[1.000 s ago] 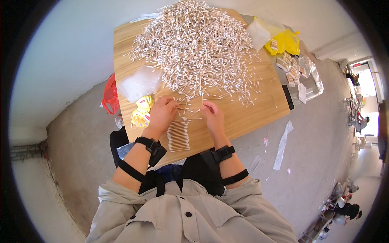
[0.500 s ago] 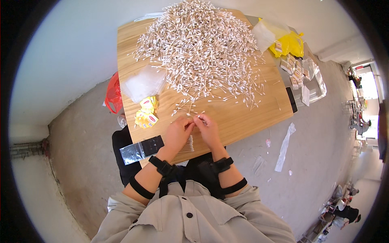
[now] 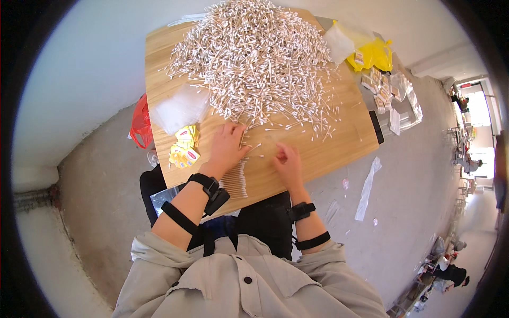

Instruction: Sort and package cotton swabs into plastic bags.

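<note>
A large heap of cotton swabs [image 3: 254, 63] covers the far part of the wooden table [image 3: 318, 153]. At its near edge, my left hand [image 3: 227, 146] reaches over a few loose swabs, thumb and fingers apart. To the right, my right hand [image 3: 289, 161] hovers above bare wood, slightly blurred, its fingers loosely curled and no swab visible in them. A neat row of swabs [image 3: 235, 180] lies side by side below my left hand, partly hidden by it. Between the hands rests a loose swab [image 3: 255, 155].
Left of my left hand are yellow printed cards [image 3: 184, 148] and clear plastic bags [image 3: 180, 108]. A silver packet [image 3: 161, 199] shows beside my left forearm. A red bag [image 3: 140, 124] hangs at the left. Beyond the right edge are a yellow bag [image 3: 377, 55] and small packed boxes [image 3: 379, 87].
My hands were together at the heap's near edge and have parted. The left moved forward and left onto loose swabs; the right moved rightward. More of the swab row now shows.
</note>
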Motion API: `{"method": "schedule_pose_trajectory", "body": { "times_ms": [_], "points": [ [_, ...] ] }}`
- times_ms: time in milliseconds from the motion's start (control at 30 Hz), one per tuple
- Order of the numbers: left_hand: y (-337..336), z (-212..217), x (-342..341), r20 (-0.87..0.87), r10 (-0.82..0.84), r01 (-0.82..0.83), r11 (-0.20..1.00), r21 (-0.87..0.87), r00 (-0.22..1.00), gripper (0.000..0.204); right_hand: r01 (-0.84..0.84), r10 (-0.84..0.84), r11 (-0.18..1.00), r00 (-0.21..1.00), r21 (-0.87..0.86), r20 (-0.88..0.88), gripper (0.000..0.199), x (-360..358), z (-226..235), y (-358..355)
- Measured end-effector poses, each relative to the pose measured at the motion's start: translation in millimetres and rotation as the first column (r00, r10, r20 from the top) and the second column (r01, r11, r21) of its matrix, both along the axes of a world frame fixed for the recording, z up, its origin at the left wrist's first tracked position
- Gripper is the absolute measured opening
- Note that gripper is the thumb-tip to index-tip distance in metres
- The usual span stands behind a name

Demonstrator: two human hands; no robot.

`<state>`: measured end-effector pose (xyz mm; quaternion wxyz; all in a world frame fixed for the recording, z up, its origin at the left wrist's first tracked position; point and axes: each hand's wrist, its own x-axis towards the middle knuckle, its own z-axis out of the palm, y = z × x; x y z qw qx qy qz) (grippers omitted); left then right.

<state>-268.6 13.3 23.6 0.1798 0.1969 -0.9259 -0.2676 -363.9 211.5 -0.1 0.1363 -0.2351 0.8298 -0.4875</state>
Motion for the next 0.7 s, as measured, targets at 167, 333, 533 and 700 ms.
{"method": "schedule_pose_trajectory", "body": {
  "times_ms": [167,333,533,700],
  "points": [
    [-13,2,16,0.091,-0.256,0.235,0.952,0.194,0.962,0.036,-0.213,0.233,0.971,0.943,0.107,-0.237,0.033,12,22,-30],
    [-6,-1,52,-0.097,-0.05,0.068,0.98,0.189,0.994,0.032,-0.223,0.229,0.967,0.973,0.127,-0.029,0.015,15,18,-37],
    [7,10,36,-0.044,0.033,-0.033,0.999,-0.004,0.998,0.028,-0.134,0.162,0.983,0.957,0.127,-0.242,0.008,23,19,-48],
    [-8,-3,22,-0.002,0.015,-0.015,1.0,0.013,1.0,0.016,-0.164,0.195,0.977,0.945,0.136,-0.263,0.007,31,15,-64]
  ]
}}
